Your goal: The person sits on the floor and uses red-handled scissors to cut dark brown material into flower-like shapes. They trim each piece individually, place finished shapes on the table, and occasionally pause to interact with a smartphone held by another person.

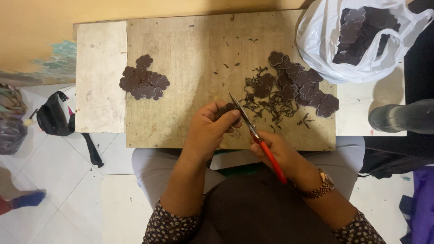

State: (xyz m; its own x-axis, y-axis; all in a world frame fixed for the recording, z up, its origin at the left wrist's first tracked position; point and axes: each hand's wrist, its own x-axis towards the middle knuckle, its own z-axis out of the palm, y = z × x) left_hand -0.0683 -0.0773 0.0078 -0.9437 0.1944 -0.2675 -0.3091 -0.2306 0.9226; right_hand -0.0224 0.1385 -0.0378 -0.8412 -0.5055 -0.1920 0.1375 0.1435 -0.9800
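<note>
A dark flower-shaped piece [227, 109] sits pinched in the left hand [209, 129] over the wooden board [190, 54]. The right hand [275, 151] grips red-handled scissors [253, 131], blades at its edge. Fingertips so close could get nicked, or the petals overcut.

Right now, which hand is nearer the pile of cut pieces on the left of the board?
Left. The left hand sits right of and below the left pile, holding a dark piece. The right hand, holding red-handled scissors, is farther right.
</note>
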